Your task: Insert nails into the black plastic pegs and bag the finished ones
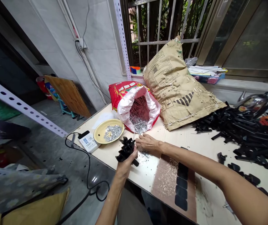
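My left hand [125,165] is wrapped round a cluster of black plastic parts [125,149], held above the front edge of the table [145,176]. Close beside it, my right hand [148,143] has its fingers pinched together at the right side of the cluster; whatever they hold is too small to make out. Under the right hand lie scattered small silvery metal pieces [144,157]. Just behind the hands, a red bag [117,93] with a white lining lies open towards me, full of long thin metal pins [138,114]. A yellow dish [97,132] with small metal pieces stands left of it.
A brown paper sack [171,81] leans by the window. Black plastic parts [237,128] are heaped at the right. A brown board [158,178] carries pale granules and a row of black pads [181,189]. A white box [88,142] and a cable [89,175] are at the left.
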### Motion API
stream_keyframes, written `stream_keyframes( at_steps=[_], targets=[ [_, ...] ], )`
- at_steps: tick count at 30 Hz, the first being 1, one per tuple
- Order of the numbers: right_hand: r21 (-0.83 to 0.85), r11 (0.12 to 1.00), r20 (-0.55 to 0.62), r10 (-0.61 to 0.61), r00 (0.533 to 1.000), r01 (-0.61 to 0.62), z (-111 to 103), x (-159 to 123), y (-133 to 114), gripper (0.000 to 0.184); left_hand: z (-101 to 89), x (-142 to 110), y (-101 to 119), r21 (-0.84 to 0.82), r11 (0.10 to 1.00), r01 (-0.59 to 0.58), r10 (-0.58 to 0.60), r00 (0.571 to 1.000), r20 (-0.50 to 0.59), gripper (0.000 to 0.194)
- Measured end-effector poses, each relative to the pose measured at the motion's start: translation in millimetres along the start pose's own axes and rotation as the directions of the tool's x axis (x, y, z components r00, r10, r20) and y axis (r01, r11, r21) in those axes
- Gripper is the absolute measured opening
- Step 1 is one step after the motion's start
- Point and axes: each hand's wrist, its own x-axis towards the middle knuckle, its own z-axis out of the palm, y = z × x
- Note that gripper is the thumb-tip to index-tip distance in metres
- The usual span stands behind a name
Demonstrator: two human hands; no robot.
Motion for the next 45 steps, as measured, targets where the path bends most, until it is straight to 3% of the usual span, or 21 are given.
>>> stream_keyframes(
  at_steps=[4, 7, 9, 11, 13, 15, 17, 20, 23, 27, 32, 36, 42, 45],
  targets=[
    [0.085, 0.996, -0.044, 0.021, 0.999, -0.017, -3, 3, 6, 0.015, 4.1, 0, 10, -0.233, 0.967, 0.102, -0.068, 0.986, 0.150, 0.026],
    [0.160, 0.983, -0.099, 0.107, 0.989, -0.090, -6, 6, 12, 0.015, 1.6, 0, 16, -0.355, 0.919, 0.169, -0.118, 0.980, 0.162, 0.026],
    [0.197, 0.963, -0.147, 0.216, 0.965, -0.185, -12, 8, 17, 0.016, -1.9, 0, 20, -0.324, 0.931, 0.165, -0.132, 0.984, 0.123, 0.030],
    [0.310, 0.911, -0.227, 0.350, 0.909, -0.274, -21, 8, 22, 0.022, -4.6, 0, 22, -0.207, 0.969, 0.132, -0.120, 0.990, 0.072, 0.034],
    [0.584, 0.773, -0.303, 0.491, 0.817, -0.248, -33, 7, 24, 0.029, -4.7, 1, 22, -0.064, 0.993, 0.095, -0.094, 0.995, 0.020, 0.039],
    [0.853, 0.514, -0.298, 0.616, 0.729, -0.085, -49, 6, 22, 0.044, -2.2, 2, 21, 0.073, 0.996, 0.058, -0.057, 0.998, -0.013, 0.040],
    [0.961, 0.270, -0.237, 0.691, 0.683, 0.060, -66, 5, 17, 0.052, 1.7, 3, 19, 0.211, 0.977, 0.011, -0.010, 1.000, -0.005, 0.036],
    [0.980, 0.103, -0.190, 0.740, 0.645, 0.170, -88, 4, 5, 0.047, 7.2, 5, 16, 0.385, 0.913, -0.136, 0.108, 0.990, 0.094, 0.030],
    [0.965, 0.138, -0.252, 0.730, 0.635, 0.225, -98, 2, -7, 0.041, 10.7, 4, 16, 0.471, 0.838, -0.276, 0.199, 0.958, 0.207, 0.028],
    [0.941, 0.280, -0.335, 0.676, 0.657, 0.192, -100, -2, -20, 0.033, 13.6, 0, 21, 0.530, 0.784, -0.324, 0.211, 0.941, 0.263, 0.026],
    [0.882, 0.444, -0.445, 0.680, 0.582, 0.156, -104, -3, -25, 0.027, 16.1, -3, 28, 0.580, 0.726, -0.370, 0.222, 0.924, 0.311, 0.023],
    [0.859, 0.509, -0.419, 0.632, 0.651, 0.059, -103, -2, -25, 0.029, 15.5, -4, 29, 0.583, 0.713, -0.390, 0.221, 0.914, 0.340, 0.022],
    [0.805, 0.592, -0.371, 0.458, 0.808, 0.035, -98, -1, -28, 0.026, 8.2, -5, 20, 0.555, 0.751, -0.359, 0.225, 0.928, 0.296, 0.025],
    [0.747, 0.665, -0.387, 0.429, 0.816, 0.004, -87, 8, -17, 0.025, -1.2, -8, 20, 0.561, 0.745, -0.361, 0.263, 0.932, 0.250, 0.029]
  ],
)
